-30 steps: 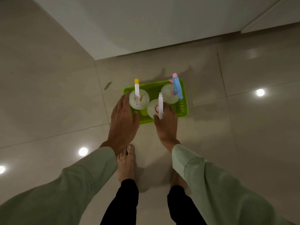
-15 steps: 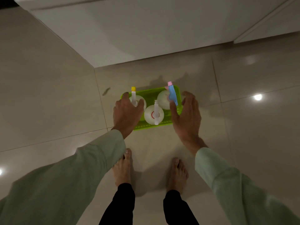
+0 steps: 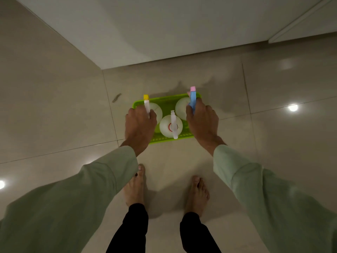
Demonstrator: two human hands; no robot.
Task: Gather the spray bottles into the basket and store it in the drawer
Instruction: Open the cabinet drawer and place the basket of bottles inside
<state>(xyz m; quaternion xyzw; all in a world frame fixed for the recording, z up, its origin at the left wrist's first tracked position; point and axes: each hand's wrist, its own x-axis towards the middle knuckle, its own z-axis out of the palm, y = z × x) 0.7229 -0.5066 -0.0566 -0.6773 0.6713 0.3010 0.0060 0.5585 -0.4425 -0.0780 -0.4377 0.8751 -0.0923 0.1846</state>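
Observation:
A bright green basket (image 3: 168, 101) sits on the tiled floor in front of my feet. Three white spray bottles stand in it: one with a yellow nozzle (image 3: 156, 110) at the left, one with a white nozzle and red collar (image 3: 168, 128) at the front middle, and one with a blue and pink trigger (image 3: 182, 106) at the right. My left hand (image 3: 139, 125) is curled over the basket's left end. My right hand (image 3: 202, 120) is curled over the right end, beside the blue trigger. The basket's side rims are hidden under my hands.
A white cabinet front (image 3: 164, 30) rises just beyond the basket, with a second panel edge (image 3: 300, 21) at the upper right. My bare feet (image 3: 135, 187) stand just behind the basket. A small dark mark (image 3: 116, 98) lies on the floor left of it.
My right hand has moved from the basket's front edge out to its right end and closed over it. My left hand has closed over the left end.

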